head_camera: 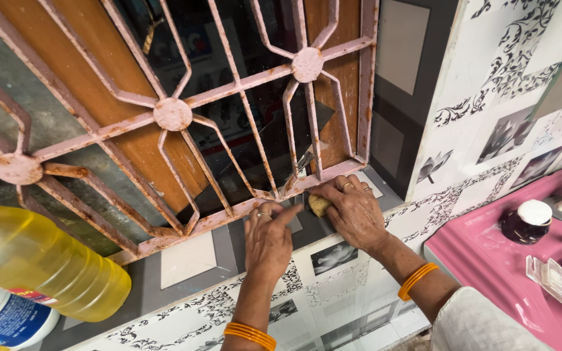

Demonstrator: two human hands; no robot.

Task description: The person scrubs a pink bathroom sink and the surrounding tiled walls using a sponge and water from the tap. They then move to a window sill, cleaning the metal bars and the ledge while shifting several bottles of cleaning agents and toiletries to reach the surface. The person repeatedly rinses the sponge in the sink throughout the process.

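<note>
Fingers of the right hand (354, 211) pinched a yellowish sponge (319, 205) on the sill, just right of the loosely spread left hand (267, 239).

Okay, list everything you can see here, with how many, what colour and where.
grille: one, rusty pink metal, across the window, upper left and centre
shutter: one, brown wood, behind the grille
sill: one, grey and white tile, below the grille
sponge: one, yellowish, on the sill under the right hand
bottle: one, clear with yellow liquid, lying at left
tub: one, white with blue label, bottom left
wall tiles: white with black floral pattern, right
counter: one, pink, lower right
jar: one, dark with white lid, on the counter
bangles: orange, on both wrists
left hand: on the sill, beside the sponge
right hand: pressing the sponge
</note>
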